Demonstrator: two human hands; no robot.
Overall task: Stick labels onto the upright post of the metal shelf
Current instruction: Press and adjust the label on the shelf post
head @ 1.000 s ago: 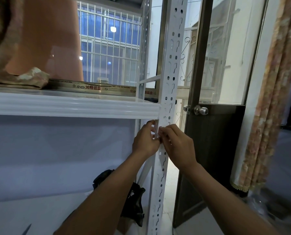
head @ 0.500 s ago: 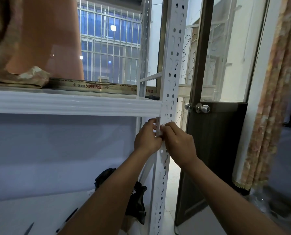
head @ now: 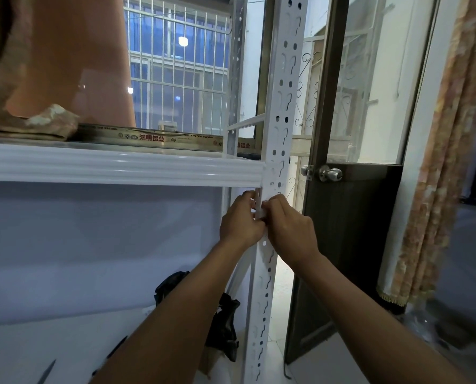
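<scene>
Not much movement over the last second, honestly. Same spot as a second ago: left hand (head: 241, 221) and right hand (head: 289, 227) both parked on the post (head: 279, 106), just under the shelf (head: 120, 167) edge, knuckles nearly touching. Only real difference is a slight creep upward and inward, fingertips pinched a bit tighter around a small pale strip, presumably the label (head: 260, 212), right at the post's front corner. Left fingers curled round from the inner side, right fingers folded over the outer face, both closed on that strip or pressing it flat; can't tell which, too small and mostly hidden. Reads like the pressing-down stage rather than positioning, since nothing is sliding along the post any more. Can't tell if the label is fully stuck or if a corner is loose. No other labels spotted anywhere on the visible post, so probably early in the job. Door (head: 342, 245) just beside the post, clear of the hands. Likely next: smooth along the strip, avoiding the punched holes, then let go.
</scene>
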